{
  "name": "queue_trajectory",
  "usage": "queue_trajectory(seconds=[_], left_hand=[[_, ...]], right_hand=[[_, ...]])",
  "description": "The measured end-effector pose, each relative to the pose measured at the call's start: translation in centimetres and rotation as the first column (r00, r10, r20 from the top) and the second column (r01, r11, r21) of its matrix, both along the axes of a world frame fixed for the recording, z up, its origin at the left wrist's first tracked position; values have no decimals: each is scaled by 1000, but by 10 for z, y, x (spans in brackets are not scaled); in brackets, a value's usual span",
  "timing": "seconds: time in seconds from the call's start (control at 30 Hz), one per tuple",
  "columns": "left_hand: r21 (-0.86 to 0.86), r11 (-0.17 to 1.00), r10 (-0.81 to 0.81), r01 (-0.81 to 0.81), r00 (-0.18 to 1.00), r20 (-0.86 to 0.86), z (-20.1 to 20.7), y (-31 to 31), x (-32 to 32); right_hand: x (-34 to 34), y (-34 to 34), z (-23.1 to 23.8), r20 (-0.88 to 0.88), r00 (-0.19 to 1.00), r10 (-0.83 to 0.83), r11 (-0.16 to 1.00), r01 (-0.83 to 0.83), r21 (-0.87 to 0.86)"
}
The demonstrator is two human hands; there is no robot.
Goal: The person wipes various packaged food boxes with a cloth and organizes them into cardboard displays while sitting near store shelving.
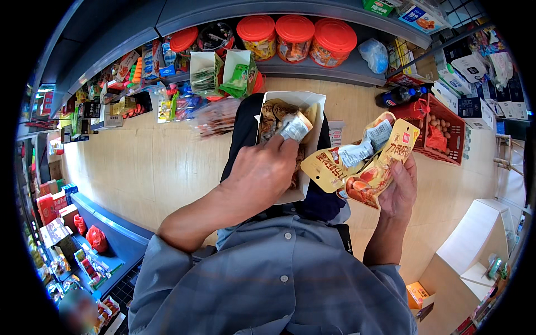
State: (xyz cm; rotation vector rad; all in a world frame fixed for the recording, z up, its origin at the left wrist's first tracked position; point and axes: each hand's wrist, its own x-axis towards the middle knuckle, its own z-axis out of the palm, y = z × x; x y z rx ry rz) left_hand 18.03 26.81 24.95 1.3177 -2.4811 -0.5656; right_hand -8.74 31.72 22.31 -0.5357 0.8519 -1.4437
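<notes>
An open white carton [317,104] rests on my lap, with brown-and-gold snack packets [272,113] lying inside it. Over the carton, my left hand [258,172] has its fingers closed on a small packet [295,128] with a silvery back and a printed barcode. To the right of the carton, my right hand [400,188] grips several yellow snack packets [368,177], spread like a fan. Some of these show their silvery backs and others their yellow fronts with pictures of food. My right thumb lies on the front of the nearest packet.
Ahead, a grey shelf [223,12] overhangs red-lidded jars [294,37] and two open cartons [237,72] of packets. At right stand a red basket [446,146] with eggs, a dark bottle [399,96] and a white cabinet [472,231]. A blue shelf [125,237] is at left.
</notes>
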Motion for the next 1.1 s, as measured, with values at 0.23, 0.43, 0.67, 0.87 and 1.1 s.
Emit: queue_trajectory(seconds=[0.23,0.43,0.67,0.87,1.1], left_hand=[[-202,976,91,-81,995,37,-15,-20,-7],[-423,905,-75,-57,954,-289,-12,12,25],[24,997,66,-68,995,70,-30,39,5],[61,998,-31,26,996,85,-37,28,-11],[101,994,-38,37,999,13,-39,31,17]], right_hand=[[-3,-3,1,-6,999,-51,998,51,-23],[-8,-1,10,-23,990,-136,991,137,11],[6,-17,26,2,975,-223,975,223,20],[15,-15,16,-41,974,-223,973,225,56],[7,-13,8,-42,971,-236,968,239,76]])
